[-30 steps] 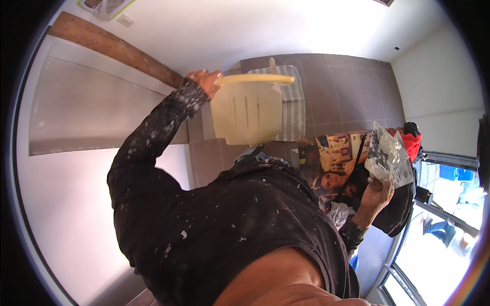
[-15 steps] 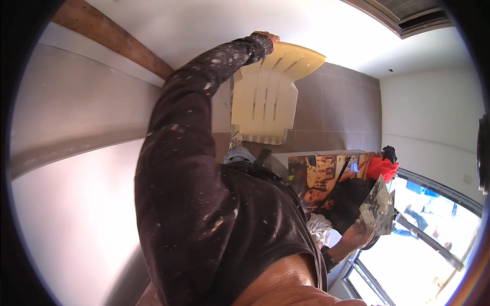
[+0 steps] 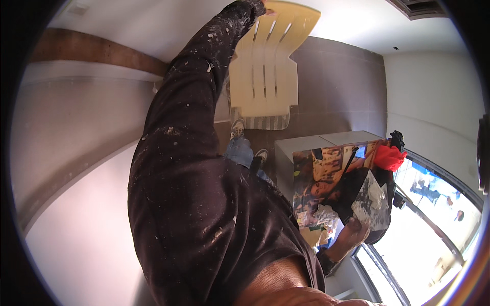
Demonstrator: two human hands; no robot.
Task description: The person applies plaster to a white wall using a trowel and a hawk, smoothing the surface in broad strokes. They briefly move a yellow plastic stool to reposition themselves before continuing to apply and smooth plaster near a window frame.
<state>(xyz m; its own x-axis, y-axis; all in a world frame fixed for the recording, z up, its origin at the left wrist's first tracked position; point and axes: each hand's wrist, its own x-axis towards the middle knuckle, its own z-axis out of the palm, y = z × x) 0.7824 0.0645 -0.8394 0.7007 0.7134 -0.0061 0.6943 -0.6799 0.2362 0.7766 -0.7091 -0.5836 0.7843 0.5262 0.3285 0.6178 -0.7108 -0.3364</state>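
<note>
I see the left hand (image 3: 266, 11) gripping 1 yellow chair (image 3: 260, 84) by its edge, and the right hand (image 3: 352, 233) gripping 1 board (image 3: 381, 219), white paste (image 3: 376, 196) left unused just beyond its grip.

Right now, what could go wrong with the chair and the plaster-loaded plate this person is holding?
Only the left hand has a grip on the beige chair, at its top edge, so it might swing or slip.

A shoe appears close to the chair's lower edge and could get knocked.

The right hand holds a flat plate carrying white plaster, which might slide off if the plate tips.
</note>
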